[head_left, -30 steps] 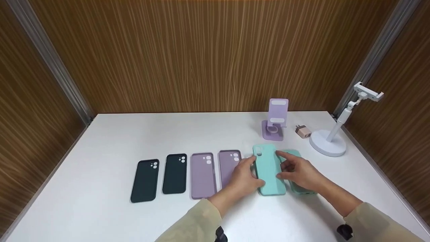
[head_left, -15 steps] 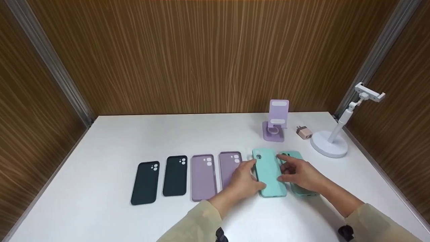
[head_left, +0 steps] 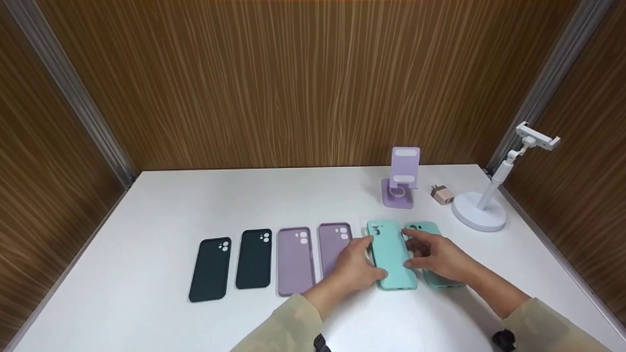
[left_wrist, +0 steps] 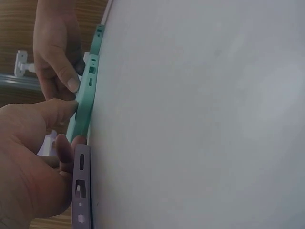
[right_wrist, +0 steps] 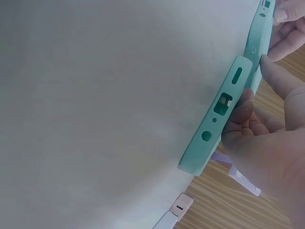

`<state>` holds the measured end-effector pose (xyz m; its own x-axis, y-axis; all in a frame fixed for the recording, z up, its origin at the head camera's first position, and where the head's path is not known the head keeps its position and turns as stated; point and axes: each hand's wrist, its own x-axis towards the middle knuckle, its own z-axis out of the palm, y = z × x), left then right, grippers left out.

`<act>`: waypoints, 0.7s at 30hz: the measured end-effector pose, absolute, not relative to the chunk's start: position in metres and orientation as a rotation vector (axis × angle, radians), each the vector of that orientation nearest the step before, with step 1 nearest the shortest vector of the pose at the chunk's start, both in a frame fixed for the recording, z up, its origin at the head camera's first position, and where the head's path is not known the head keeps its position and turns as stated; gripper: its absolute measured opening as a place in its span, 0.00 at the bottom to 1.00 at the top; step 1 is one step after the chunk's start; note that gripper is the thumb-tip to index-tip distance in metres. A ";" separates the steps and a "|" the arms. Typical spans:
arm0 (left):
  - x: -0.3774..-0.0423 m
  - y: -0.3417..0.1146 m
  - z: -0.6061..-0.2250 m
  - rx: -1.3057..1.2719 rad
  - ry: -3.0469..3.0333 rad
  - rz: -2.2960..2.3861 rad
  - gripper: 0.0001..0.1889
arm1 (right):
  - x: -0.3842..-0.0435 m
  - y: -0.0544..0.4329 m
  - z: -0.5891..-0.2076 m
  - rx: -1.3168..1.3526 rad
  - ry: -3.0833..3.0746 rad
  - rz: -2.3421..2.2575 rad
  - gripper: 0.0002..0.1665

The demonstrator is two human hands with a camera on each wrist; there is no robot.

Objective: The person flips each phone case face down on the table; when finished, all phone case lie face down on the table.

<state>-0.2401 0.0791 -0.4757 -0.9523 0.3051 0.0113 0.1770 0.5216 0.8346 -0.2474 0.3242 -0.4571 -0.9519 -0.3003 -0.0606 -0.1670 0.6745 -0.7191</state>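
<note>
In the head view a mint green phone case (head_left: 391,259) lies back up, camera cutouts at its top left. My left hand (head_left: 354,263) holds its left edge, thumb near the bottom and index finger near the top. On the opposite edge my right hand (head_left: 438,254) holds it likewise with thumb and index finger. A second green phone case (head_left: 446,282) lies just to the right, partly hidden under the right hand. At the left hand's other side is a purple phone case (head_left: 335,242), its lower part covered by that hand. The left wrist view shows the left thumb (left_wrist: 62,110) on the mint case's edge.
Another purple phone case (head_left: 295,261) and two dark phone cases (head_left: 254,259) (head_left: 210,270) continue the row leftward. Behind stand a purple phone stand (head_left: 404,171), a pink charger plug (head_left: 442,194) and a white stand with a clamp (head_left: 479,211). Wood-grain panels enclose the white table (head_left: 234,195).
The mint phone case has come down at its top end and lies flatter, level with the row. Both hands have stayed at its sides. The whole view has shifted slightly downward.
</note>
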 end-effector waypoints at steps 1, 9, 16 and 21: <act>-0.240 0.079 -0.476 0.419 2.620 1.410 0.46 | -0.247 0.324 -0.457 -0.382 2.716 -1.130 0.48; -0.240 0.079 -0.476 0.441 2.634 1.386 0.45 | -0.246 0.323 -0.457 -0.387 2.734 -1.111 0.48; -0.240 0.079 -0.475 0.440 2.636 1.368 0.44 | -0.247 0.323 -0.457 -0.380 2.751 -1.075 0.48; -0.241 0.080 -0.476 0.426 2.641 1.357 0.45 | -0.245 0.321 -0.457 -0.389 2.759 -1.076 0.47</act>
